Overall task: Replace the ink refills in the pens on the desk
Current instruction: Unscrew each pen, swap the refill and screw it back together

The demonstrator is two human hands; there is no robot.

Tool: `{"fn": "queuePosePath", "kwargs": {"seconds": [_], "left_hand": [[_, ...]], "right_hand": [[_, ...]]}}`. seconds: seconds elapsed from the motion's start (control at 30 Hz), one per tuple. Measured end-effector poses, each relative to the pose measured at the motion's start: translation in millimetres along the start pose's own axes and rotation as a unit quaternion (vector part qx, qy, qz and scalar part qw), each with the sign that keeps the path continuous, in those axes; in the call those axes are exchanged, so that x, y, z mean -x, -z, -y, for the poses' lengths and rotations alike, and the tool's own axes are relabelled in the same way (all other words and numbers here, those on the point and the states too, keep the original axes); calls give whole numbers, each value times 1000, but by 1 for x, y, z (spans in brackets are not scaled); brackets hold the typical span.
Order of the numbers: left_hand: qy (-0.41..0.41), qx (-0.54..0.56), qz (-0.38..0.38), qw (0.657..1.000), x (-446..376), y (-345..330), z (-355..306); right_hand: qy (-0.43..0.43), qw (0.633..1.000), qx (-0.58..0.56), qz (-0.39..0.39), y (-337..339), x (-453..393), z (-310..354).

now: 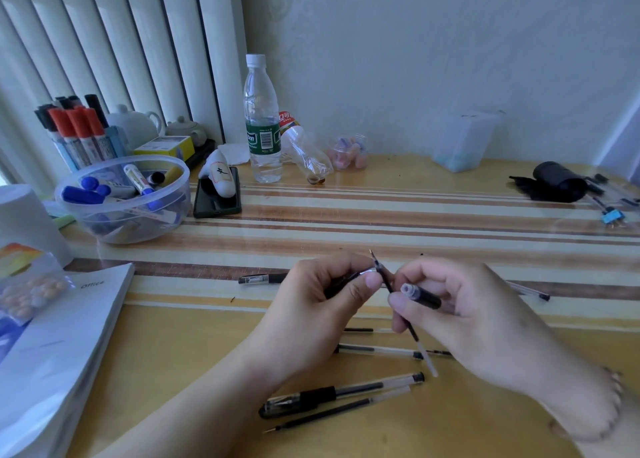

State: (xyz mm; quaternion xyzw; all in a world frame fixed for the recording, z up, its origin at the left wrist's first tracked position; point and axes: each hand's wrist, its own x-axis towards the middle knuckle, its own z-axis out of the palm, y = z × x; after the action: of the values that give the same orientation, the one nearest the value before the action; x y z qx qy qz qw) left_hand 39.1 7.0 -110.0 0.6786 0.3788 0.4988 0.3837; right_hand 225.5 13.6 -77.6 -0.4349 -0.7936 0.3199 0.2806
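My left hand [322, 295] pinches a small dark pen tip piece [349, 279] between thumb and fingers. My right hand [460, 312] holds a thin black ink refill [412, 333], its point up near the left hand, and also grips a black pen barrel [420, 295] whose open end faces me. On the desk below lie a capped black gel pen [332, 395], a loose refill [339, 412] and another clear pen [377, 351]. A pen cap end [259, 279] lies left of my left hand, and one more clear pen [530, 291] shows past my right hand.
A clear bowl of markers [121, 201] and a marker holder [76, 128] stand at the back left. A phone [216, 194], two plastic bottles [262, 121], a clear cup [462, 142] and a black pouch [554, 180] line the back. A white book [59, 346] lies left.
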Motion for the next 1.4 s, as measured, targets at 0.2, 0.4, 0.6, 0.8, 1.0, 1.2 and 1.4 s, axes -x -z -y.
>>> {"fn": "queuePosePath", "kwargs": {"seconds": [0.2,0.4,0.6,0.8,1.0,1.2,1.4], "left_hand": [[-24,18,-32,999,6,-8,-3],[75,299,-176,935,-11,20,-7],[108,406,-200,885,-14,26,-3],[107,409,-202,884,-15,28,-2],[113,413,-215,878,-16,30,-1],[100,372,-204,900,-15,28,-3],[85,329,-219,915,-15,29,-4]], "right_hand": [[21,996,-81,-35,-13,6,5],[-46,984,-173,-16,-13,6,6],[-45,957,-283,47,-32,7,12],[-3,965,-251,79,-33,9,5],[-5,969,-231,89,-32,10,5],[-7,968,-234,92,-31,10,6],[-16,969,-228,94,-28,10,9]]}}
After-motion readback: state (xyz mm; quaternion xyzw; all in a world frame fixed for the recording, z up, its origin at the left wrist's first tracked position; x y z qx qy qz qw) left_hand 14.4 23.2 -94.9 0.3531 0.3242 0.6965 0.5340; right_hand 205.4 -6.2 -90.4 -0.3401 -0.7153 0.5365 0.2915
